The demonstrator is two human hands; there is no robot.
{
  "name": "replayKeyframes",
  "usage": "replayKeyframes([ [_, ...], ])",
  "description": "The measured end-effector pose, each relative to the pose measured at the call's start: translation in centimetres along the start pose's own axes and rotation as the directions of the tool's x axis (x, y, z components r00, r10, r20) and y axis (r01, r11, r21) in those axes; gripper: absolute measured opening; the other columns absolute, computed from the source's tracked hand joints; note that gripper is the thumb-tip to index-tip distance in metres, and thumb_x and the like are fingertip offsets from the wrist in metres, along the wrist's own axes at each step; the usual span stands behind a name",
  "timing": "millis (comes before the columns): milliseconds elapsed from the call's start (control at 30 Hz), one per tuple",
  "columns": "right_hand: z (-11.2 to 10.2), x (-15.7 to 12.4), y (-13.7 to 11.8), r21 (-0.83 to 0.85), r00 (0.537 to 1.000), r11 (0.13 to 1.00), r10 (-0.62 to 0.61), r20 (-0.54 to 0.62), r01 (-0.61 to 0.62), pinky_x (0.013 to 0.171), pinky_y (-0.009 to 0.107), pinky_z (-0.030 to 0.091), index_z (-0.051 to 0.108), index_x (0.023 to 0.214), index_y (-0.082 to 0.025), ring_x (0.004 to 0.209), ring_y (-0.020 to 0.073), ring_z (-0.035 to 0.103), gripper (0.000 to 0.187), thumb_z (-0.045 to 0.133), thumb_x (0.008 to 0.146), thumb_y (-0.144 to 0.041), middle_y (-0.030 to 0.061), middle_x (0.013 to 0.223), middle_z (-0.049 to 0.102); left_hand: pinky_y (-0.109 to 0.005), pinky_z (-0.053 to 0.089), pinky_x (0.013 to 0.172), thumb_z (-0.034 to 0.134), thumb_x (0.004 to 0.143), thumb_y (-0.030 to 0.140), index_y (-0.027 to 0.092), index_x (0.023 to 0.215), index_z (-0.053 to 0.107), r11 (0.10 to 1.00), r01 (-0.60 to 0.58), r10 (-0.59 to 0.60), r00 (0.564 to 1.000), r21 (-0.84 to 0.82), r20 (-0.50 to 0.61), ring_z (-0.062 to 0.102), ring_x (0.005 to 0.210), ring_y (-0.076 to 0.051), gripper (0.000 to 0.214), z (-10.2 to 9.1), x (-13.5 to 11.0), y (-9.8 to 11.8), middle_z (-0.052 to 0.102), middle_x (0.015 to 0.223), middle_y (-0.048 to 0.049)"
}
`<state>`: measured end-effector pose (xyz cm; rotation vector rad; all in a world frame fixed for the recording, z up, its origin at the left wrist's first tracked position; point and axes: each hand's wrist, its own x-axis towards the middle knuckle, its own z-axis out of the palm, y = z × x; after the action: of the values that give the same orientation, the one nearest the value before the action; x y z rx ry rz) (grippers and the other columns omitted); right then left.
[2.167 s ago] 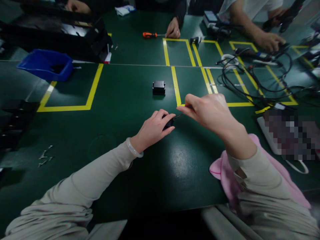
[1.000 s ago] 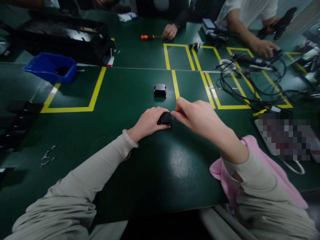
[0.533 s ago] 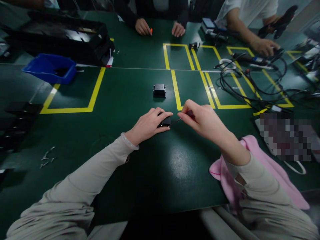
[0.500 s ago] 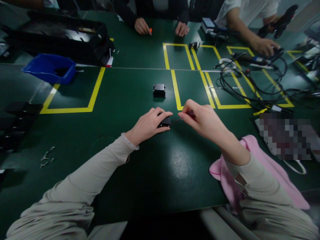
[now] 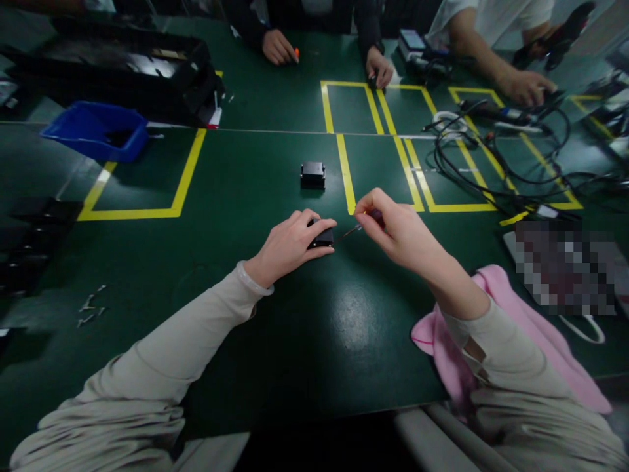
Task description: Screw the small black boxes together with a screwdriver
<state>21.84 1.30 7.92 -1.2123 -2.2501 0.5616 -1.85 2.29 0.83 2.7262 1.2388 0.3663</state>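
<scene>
My left hand is closed around a small black box-shaped part on the table, thumb on the near side and fingers over the far side. In my right hand is a screwdriver with a dark reddish handle, mostly covered by my fingers. Its thin shaft slants down to the left toward the right end of the part; I cannot tell whether the tip touches it. Just beyond my hands sits a second black box-shaped part, with small bright bits at its corners.
Several loose screws lie at the left. A blue bin and a large black tray stand farther back. Black cables and a pink cloth lie at the right. Across the table are other people's hands.
The screwdriver has drawn back slightly from the part, showing more of its shaft. Across the table, a person's hand has moved onto a small black object. My left hand keeps its grip.
</scene>
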Motion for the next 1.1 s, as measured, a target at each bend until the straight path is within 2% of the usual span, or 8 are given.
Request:
replayKeyframes([
  [100,-0.1,-0.1,-0.2,-0.063,1.000,0.998,0.018,0.012,-0.017,0.063,0.026,0.035,0.056,0.097,-0.020,0.062,0.0145,0.053,0.009,0.050,0.099,-0.026,0.0004,0.074,0.061,-0.035,0.051,0.084,0.056,0.101,0.053,0.028,0.144,0.047,1.000,0.002,-0.002,1.000,0.013,-0.002,0.056,0.112,-0.027,0.051,0.0,0.0,0.1,0.057,0.130,-0.0103],
  [267,0.0,-0.3,-0.9,-0.200,0.998,0.979,0.055,0.017,-0.051,0.061,0.027,0.031,0.060,0.093,-0.019,0.059,0.0157,0.052,0.023,0.046,0.102,-0.035,0.0012,0.068,0.060,-0.036,0.050,0.085,0.055,0.101,0.054,0.026,0.143,0.048,1.000,-0.002,0.002,1.000,0.022,0.000,0.057,0.110,-0.027,0.051,0.0,0.1,0.1,0.059,0.128,-0.0108],
  [433,0.0,-0.5,-1.1,-0.117,0.999,0.993,0.008,0.042,-0.003,0.063,0.026,0.034,0.058,0.117,-0.017,0.064,0.0166,0.058,0.024,0.042,0.101,-0.025,0.0017,0.075,0.063,-0.037,0.050,0.086,0.056,0.100,0.053,0.027,0.143,0.049,1.000,0.002,-0.002,1.000,-0.012,0.001,0.057,0.110,-0.027,0.050,0.0,0.1,0.0,0.058,0.129,-0.0107],
  [667,0.1,-0.4,-0.9,-0.173,0.997,0.982,0.081,0.008,-0.079,0.061,0.027,0.032,0.062,0.096,-0.018,0.059,0.0155,0.052,0.023,0.049,0.101,-0.036,0.0007,0.068,0.060,-0.037,0.050,0.086,0.053,0.101,0.054,0.026,0.143,0.048,1.000,-0.018,0.018,1.000,-0.007,-0.018,0.057,0.109,-0.027,0.051,0.2,0.0,-0.2,0.059,0.129,-0.0112],
  [833,0.0,-0.4,-1.2,-0.098,0.999,0.995,0.039,0.034,-0.035,0.064,0.026,0.034,0.059,0.113,-0.017,0.063,0.0157,0.056,0.021,0.045,0.100,-0.026,0.0010,0.074,0.063,-0.037,0.049,0.087,0.054,0.101,0.053,0.026,0.142,0.048,1.000,-0.011,0.010,1.000,-0.008,-0.019,0.057,0.108,-0.027,0.050,0.3,0.0,-0.1,0.058,0.128,-0.0110],
  [1033,0.1,-0.5,-1.5,-0.204,0.997,0.977,0.075,0.034,-0.066,0.061,0.027,0.032,0.062,0.097,-0.019,0.060,0.0160,0.055,0.024,0.047,0.102,-0.036,0.0020,0.071,0.063,-0.038,0.049,0.087,0.052,0.101,0.055,0.027,0.143,0.048,1.000,-0.013,0.013,0.999,-0.005,-0.038,0.058,0.107,-0.027,0.051,0.6,0.0,-0.4,0.059,0.127,-0.0107],
  [1100,0.1,-0.5,-1.5,-0.199,0.997,0.978,0.071,0.044,-0.061,0.062,0.027,0.033,0.062,0.101,-0.018,0.062,0.0164,0.057,0.023,0.046,0.102,-0.034,0.0028,0.073,0.065,-0.038,0.049,0.087,0.052,0.101,0.056,0.027,0.143,0.048,1.000,-0.013,0.013,0.999,-0.010,-0.039,0.058,0.108,-0.027,0.051,0.7,0.0,-0.5,0.059,0.128,-0.0110],
])
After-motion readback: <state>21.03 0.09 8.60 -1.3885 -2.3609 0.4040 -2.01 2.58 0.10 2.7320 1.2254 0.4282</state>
